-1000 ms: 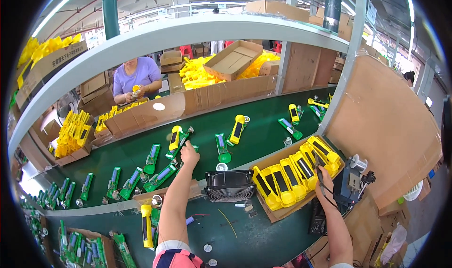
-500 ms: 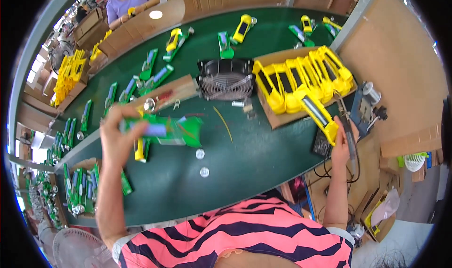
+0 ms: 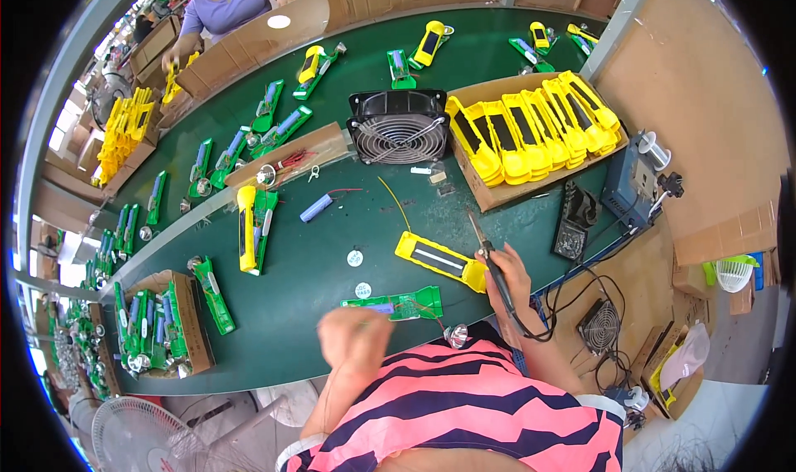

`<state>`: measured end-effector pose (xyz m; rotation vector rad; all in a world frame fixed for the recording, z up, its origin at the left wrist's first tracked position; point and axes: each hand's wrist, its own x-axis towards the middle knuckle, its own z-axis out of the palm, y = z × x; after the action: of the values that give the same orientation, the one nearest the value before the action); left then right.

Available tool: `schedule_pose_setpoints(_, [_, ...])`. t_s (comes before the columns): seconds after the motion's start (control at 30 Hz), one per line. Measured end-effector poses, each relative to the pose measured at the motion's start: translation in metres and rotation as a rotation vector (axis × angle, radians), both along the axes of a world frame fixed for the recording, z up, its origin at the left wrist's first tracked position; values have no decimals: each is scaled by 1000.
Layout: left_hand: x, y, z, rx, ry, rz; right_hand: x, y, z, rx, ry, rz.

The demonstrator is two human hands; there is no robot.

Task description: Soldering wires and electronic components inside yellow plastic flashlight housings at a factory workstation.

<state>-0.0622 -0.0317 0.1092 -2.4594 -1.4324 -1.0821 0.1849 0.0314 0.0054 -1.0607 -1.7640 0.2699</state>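
Presently the left hand (image 3: pixel 355 339), blurred, is hovering over the near edge of the green table (image 3: pixel 332 265), closed at the left end of a green circuit-board assembly (image 3: pixel 396 306) lying flat just in front of the striped shirt; whether it is truly gripping is impossible to tell. The right hand (image 3: pixel 507 279) is clenching a soldering iron (image 3: pixel 489 260), tip pointing away, beside a yellow casing (image 3: pixel 439 260). Sitting further back: a black fan (image 3: pixel 400 126), a cardboard box of yellow casings (image 3: pixel 531 132), a yellow torch (image 3: pixel 247 227).
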Motion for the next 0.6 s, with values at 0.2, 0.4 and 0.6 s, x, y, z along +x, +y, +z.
schedule_pose_setpoints(0.2, [39,32,-26,-400,192,-130,-3,-27,7,-55,-120,81])
schedule_pose_setpoints(0.4, [36,41,-27,-602,94,-240,-1,-26,0,-60,-141,88])
schedule_pose_setpoints(0.6, [14,37,-35,-1042,-1308,-119,-6,-15,-3,-82,12,152])
